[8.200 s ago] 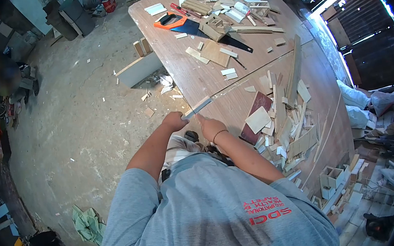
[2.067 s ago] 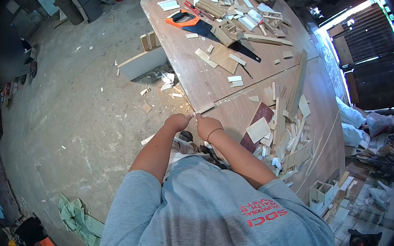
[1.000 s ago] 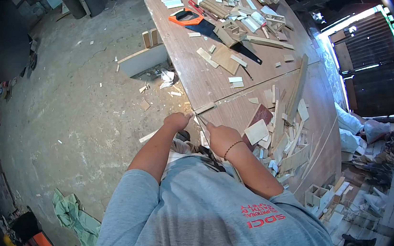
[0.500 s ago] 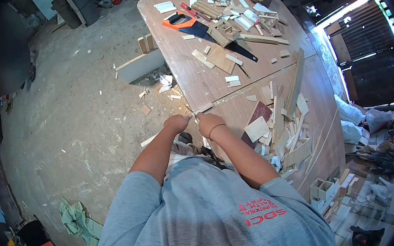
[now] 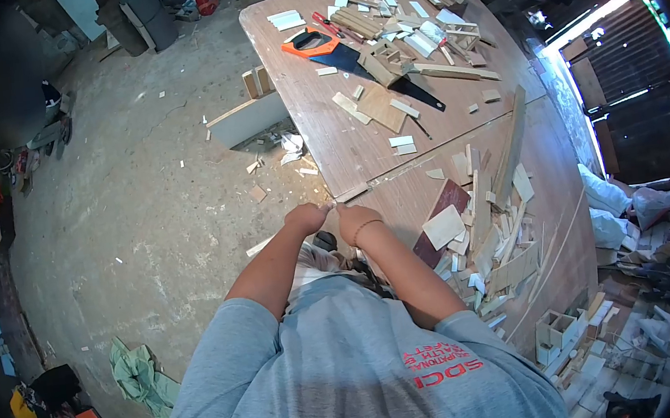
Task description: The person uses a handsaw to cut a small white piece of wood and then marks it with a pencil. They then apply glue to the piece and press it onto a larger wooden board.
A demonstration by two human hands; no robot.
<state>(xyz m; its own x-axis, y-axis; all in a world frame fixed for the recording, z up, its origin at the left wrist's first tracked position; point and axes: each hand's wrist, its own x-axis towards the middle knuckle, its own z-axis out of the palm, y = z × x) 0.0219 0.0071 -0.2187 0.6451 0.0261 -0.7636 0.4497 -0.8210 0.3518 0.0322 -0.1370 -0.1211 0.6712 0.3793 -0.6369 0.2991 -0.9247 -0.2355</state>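
Observation:
At the table's near left edge my left hand is closed, its fingertips pinched beside a small wood strip lying along the edge. Right next to it, my right hand, with a beaded bracelet at the wrist, is also closed, knuckles up. Whatever the fingers grip is too small and too covered to make out. Farther up the table lies a handsaw with an orange and black handle, partly under wood pieces. A thin wooden panel rests nearer to me.
Wood offcuts are heaped on the table to the right. More small pieces and sticks cover its far end. A board stands beside the table on the left. Green cloth lies on the concrete floor.
The view has shifted slightly, so table and floor sit a little lower and to the right. My hands stay close together at the table edge, and the right hand is turned slightly.

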